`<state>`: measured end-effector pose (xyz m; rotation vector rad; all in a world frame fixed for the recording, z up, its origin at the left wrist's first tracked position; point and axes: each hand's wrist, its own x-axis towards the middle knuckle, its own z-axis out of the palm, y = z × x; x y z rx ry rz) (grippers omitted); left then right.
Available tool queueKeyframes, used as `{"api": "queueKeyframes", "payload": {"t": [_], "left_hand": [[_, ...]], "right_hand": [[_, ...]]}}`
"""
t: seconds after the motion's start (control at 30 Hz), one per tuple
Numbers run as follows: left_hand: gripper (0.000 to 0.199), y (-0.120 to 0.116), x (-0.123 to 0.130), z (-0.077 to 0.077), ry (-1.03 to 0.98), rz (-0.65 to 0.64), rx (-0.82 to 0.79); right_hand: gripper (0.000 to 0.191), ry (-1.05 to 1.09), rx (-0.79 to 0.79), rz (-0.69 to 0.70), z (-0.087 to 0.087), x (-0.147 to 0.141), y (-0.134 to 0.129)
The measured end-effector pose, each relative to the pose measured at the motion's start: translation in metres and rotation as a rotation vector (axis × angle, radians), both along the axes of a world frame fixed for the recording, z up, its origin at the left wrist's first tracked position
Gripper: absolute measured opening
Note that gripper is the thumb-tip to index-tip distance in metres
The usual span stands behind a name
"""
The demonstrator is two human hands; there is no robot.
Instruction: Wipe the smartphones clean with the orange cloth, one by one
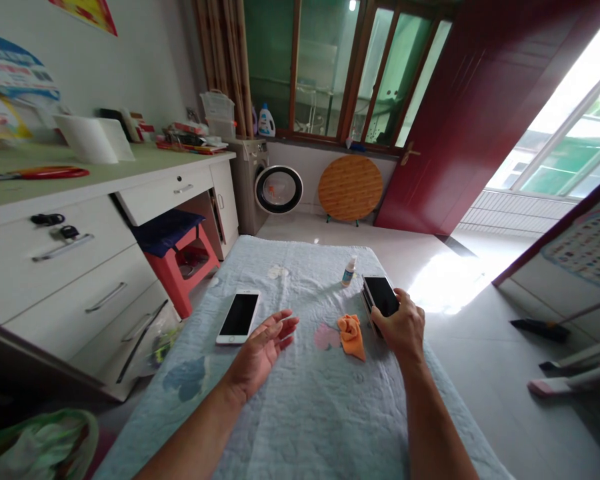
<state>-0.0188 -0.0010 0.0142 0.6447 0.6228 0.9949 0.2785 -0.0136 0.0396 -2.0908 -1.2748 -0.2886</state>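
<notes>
My right hand point(401, 322) grips a smartphone point(381, 295) with a dark screen, thumb on the near side and fingers on the far side. That phone lies on top of a small stack at the right edge of the cloth-covered table point(290, 413). My left hand point(266, 347) hovers over the cloth, palm turned inward, fingers apart and holding nothing. Just left of it lies a white smartphone point(239, 318), face up with its screen dark. Between my hands and nearer the right one is a crumpled orange cloth point(351, 337). Behind that stands a small spray bottle point(349, 272).
Along the left runs a white desk point(80, 280) with drawers, bearing paper rolls point(91, 139) and red-handled scissors point(55, 173). A red stool point(180, 267) sits beneath it. Further back are a washing machine point(247, 180) with its door open, a round wooden board point(351, 188) and a red door point(460, 113).
</notes>
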Motion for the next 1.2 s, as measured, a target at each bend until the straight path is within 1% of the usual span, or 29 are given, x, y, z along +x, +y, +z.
{"api": "queueKeyframes", "payload": {"t": [0.13,0.23,0.37,0.63,1.0,1.1,1.17,1.2], "left_hand": [[0.046,0.001,0.0,-0.002,0.001,-0.005,0.003],[0.047,0.001,0.0,-0.003,0.006,-0.006,0.002],[0.047,0.001,0.0,-0.003,0.008,-0.008,0.005],[0.047,0.001,0.0,-0.002,0.024,-0.003,0.013],[0.047,0.001,0.0,-0.001,0.063,-0.004,0.032],[0.047,-0.002,0.001,0.001,0.176,-0.008,0.113],[0.046,-0.005,0.002,0.001,0.344,0.008,0.267],[0.046,-0.007,0.002,0.001,0.458,0.034,0.381]], "right_hand": [[0.065,0.035,-0.093,-0.105,-0.001,0.013,-0.001],[0.065,0.056,-0.143,-0.136,-0.002,0.016,-0.001],[0.064,0.055,-0.197,-0.13,-0.003,0.015,0.0],[0.066,0.027,-0.255,-0.128,-0.007,0.013,0.003],[0.066,0.001,-0.289,-0.112,-0.012,0.015,0.003],[0.068,-0.011,-0.263,-0.102,-0.012,0.015,0.002],[0.066,-0.032,-0.17,-0.094,-0.01,0.014,0.001],[0.062,-0.045,-0.098,-0.075,-0.009,0.013,0.001]]}}
